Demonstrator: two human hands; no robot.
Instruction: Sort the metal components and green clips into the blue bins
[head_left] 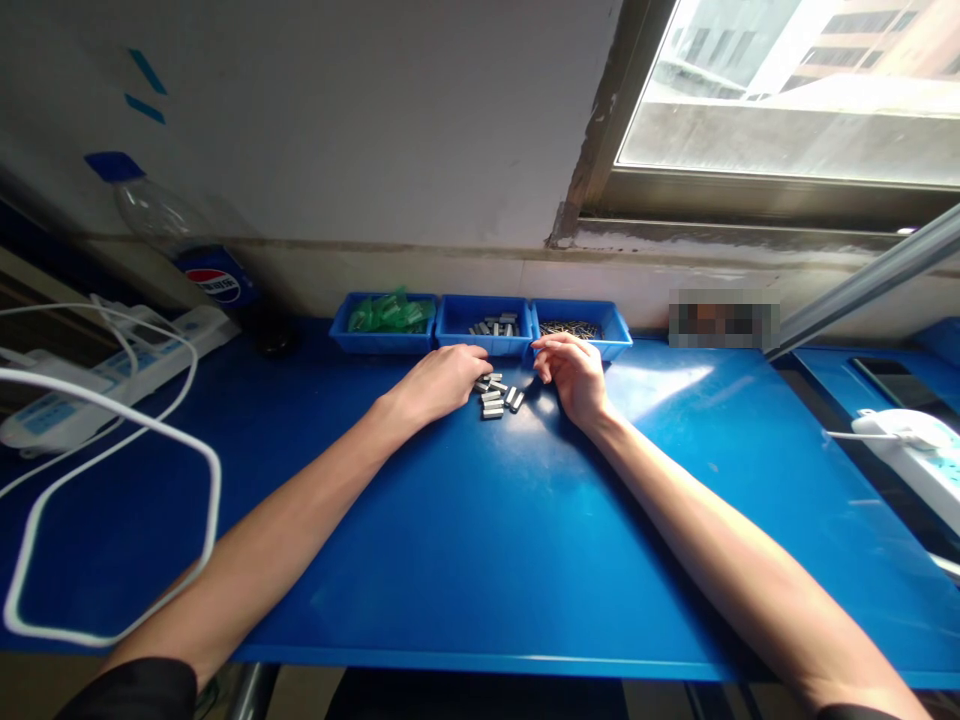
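Observation:
Several short silvery metal pieces (492, 401) lie in a loose pile on the blue table, between my two hands. My left hand (448, 382) is at the pile's left edge, its fingers bent down and pressed together over the nearest pieces; what they grip is hidden. To the right of the pile, my right hand (576, 378) hovers just in front of the right bin (616, 330), fingers loosely curled and apart, with nothing visible in them. That bin holds thin brass-coloured pieces (571, 329). More silvery pieces (501, 325) are in the middle bin (452, 325).
Green plastic-looking items (388, 312) fill the left bin (345, 338). A cola bottle (217, 275) stands behind a power strip (135, 365) on the left. A white cable (217, 470) loops over my left forearm. Another power strip (919, 450) lies far right, below the window (795, 130).

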